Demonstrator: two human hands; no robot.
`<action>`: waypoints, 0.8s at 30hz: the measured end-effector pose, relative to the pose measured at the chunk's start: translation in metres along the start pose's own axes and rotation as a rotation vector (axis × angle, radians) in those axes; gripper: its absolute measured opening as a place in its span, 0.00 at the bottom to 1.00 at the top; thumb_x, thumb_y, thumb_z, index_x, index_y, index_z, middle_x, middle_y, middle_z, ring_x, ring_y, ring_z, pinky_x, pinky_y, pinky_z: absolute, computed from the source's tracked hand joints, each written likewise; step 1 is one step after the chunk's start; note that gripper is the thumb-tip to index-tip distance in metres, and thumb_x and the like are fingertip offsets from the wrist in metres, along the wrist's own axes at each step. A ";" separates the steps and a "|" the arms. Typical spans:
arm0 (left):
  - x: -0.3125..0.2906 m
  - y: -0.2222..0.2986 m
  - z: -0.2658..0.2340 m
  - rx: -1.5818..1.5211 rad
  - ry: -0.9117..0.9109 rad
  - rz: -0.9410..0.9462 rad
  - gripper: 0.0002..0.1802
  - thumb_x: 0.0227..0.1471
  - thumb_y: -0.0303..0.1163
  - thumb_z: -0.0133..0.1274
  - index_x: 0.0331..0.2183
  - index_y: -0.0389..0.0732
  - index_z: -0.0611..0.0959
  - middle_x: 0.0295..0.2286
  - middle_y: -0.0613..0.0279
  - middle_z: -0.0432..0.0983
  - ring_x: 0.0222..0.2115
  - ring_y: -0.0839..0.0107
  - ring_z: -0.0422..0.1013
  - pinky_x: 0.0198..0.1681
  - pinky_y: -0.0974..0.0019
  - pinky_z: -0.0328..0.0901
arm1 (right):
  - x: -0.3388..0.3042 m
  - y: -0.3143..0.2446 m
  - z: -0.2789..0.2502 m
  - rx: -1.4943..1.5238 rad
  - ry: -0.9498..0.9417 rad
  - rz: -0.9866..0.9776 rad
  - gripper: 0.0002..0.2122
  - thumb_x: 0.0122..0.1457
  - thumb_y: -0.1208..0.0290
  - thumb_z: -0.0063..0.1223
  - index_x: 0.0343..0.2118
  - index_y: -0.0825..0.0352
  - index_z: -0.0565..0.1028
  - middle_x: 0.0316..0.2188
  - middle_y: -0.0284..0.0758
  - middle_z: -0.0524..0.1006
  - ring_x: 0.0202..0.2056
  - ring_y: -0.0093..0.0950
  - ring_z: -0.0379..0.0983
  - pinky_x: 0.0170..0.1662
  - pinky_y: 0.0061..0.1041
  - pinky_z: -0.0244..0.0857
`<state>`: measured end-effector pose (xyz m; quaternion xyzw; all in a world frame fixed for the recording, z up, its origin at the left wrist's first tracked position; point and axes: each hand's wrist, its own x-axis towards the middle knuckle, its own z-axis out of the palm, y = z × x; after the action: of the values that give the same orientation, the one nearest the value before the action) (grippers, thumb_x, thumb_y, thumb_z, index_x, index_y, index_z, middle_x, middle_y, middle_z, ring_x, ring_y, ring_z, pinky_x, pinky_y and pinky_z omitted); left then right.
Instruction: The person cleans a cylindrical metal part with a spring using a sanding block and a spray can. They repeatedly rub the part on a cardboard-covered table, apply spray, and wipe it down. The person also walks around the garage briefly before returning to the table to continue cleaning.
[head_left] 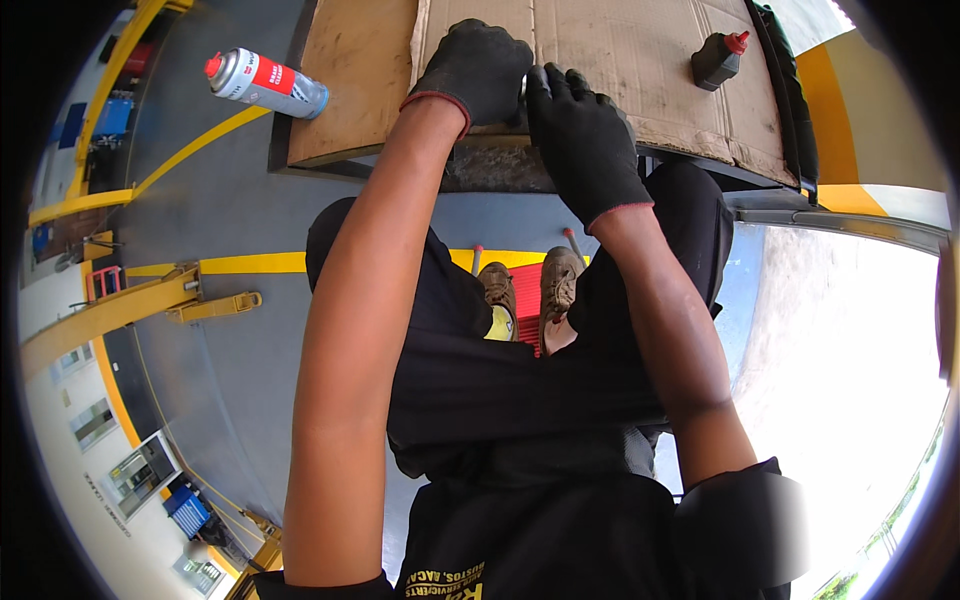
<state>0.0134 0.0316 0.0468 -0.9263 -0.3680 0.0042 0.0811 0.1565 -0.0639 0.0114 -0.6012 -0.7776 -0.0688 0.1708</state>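
Note:
Both my hands wear black work gloves with red cuffs, close together over the near edge of a cardboard-covered workbench (pixel 640 60). My left hand (pixel 472 75) is closed in a fist with its back up, and whatever it grips is hidden beneath it. Beside it my right hand (pixel 588 145) bends its fingers downward at the edge. A small pale, shiny bit shows between the two hands, too little to name. To the left stands a silver spray can (pixel 267 82) with a red cap and red label. At the right is a small dark bottle (pixel 718 62) with a red nozzle.
Below the bench edge runs a dark, worn metal bar (pixel 495 168). My knees are close under the bench, and my shoes (pixel 560 285) rest near a red ribbed thing (pixel 528 300). A yellow lift arm (pixel 120 310) crosses the grey floor at left.

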 end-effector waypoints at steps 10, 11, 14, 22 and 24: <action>0.003 -0.002 0.003 0.039 0.031 0.035 0.17 0.36 0.40 0.69 0.31 0.45 0.85 0.29 0.54 0.82 0.35 0.57 0.80 0.45 0.56 0.71 | 0.000 0.037 0.015 0.214 0.004 -0.070 0.20 0.61 0.73 0.48 0.57 0.61 0.67 0.57 0.42 0.73 0.58 0.45 0.71 0.53 0.42 0.70; 0.003 -0.001 0.002 0.051 0.032 0.038 0.15 0.38 0.38 0.67 0.32 0.46 0.87 0.29 0.55 0.83 0.35 0.59 0.80 0.45 0.57 0.71 | 0.000 0.029 0.017 0.204 0.015 -0.043 0.18 0.61 0.72 0.48 0.56 0.64 0.69 0.54 0.43 0.75 0.55 0.44 0.74 0.52 0.40 0.71; 0.008 -0.001 -0.006 0.101 -0.110 0.043 0.13 0.41 0.41 0.58 0.24 0.41 0.88 0.27 0.48 0.83 0.31 0.53 0.80 0.39 0.52 0.71 | 0.005 0.005 -0.020 0.060 -0.261 0.007 0.22 0.61 0.74 0.48 0.60 0.65 0.67 0.58 0.45 0.73 0.57 0.42 0.72 0.53 0.38 0.71; 0.001 -0.002 -0.004 -0.028 -0.017 0.037 0.17 0.36 0.39 0.68 0.30 0.43 0.84 0.28 0.52 0.81 0.34 0.55 0.79 0.45 0.55 0.71 | 0.028 0.029 0.003 0.133 -0.254 -0.038 0.12 0.59 0.73 0.50 0.46 0.68 0.71 0.46 0.40 0.79 0.49 0.42 0.77 0.44 0.42 0.74; 0.001 -0.005 -0.002 -0.034 0.009 0.041 0.18 0.35 0.40 0.69 0.29 0.41 0.83 0.28 0.51 0.80 0.34 0.53 0.78 0.45 0.53 0.71 | 0.012 0.013 0.009 0.071 -0.030 -0.037 0.14 0.59 0.73 0.50 0.49 0.65 0.72 0.45 0.41 0.79 0.49 0.42 0.77 0.43 0.41 0.74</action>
<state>0.0104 0.0355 0.0492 -0.9349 -0.3485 -0.0048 0.0668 0.1645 -0.0466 0.0060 -0.5813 -0.7929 -0.0353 0.1792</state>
